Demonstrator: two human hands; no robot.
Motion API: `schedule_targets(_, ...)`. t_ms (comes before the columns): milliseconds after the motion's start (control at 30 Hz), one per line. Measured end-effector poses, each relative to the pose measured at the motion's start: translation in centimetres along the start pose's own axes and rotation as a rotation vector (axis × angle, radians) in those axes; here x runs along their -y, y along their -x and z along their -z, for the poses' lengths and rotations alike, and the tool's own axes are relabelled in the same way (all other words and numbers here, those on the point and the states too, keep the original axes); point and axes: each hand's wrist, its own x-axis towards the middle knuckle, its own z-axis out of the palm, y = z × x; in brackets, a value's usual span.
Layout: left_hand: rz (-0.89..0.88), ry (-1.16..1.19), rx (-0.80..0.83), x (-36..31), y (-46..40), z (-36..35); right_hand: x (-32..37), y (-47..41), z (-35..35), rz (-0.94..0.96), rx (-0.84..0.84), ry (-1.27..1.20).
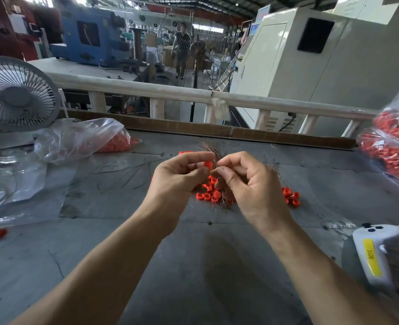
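Grey factory surface (193, 266) carries loose red caps (206, 195) under both hands. Fingers of the left hand (177, 177) pinch one red cap (208, 164) just above them; those of the right hand (247, 181) pinch copper strands (215, 158) against it. Judged step: feeding strands into the cap, which next requires aligning their tips with its opening.

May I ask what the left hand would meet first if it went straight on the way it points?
Probably the bundle of thin copper-coloured wires pinched by the right hand, beyond the small red plastic ring the left hand holds.
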Motion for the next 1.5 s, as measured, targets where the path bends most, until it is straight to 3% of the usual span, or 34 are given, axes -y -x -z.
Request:
schedule_targets(733, 0.007, -0.026, 0.106, 0.6, -0.2, 0.6, -0.2, 0.1, 0.0, 0.028, -0.026, 0.102)
schedule_targets(1167, -0.093, -0.164, 0.017, 1.2, -0.5, 0.3, 0.2, 0.2, -0.1, 0.037, -0.033, 0.177)
schedule_targets(1500, -0.049, -0.084, 0.015, 0.9, -0.3, 0.1, 0.0, 0.2, 0.0, 0.02, -0.049, 0.183)
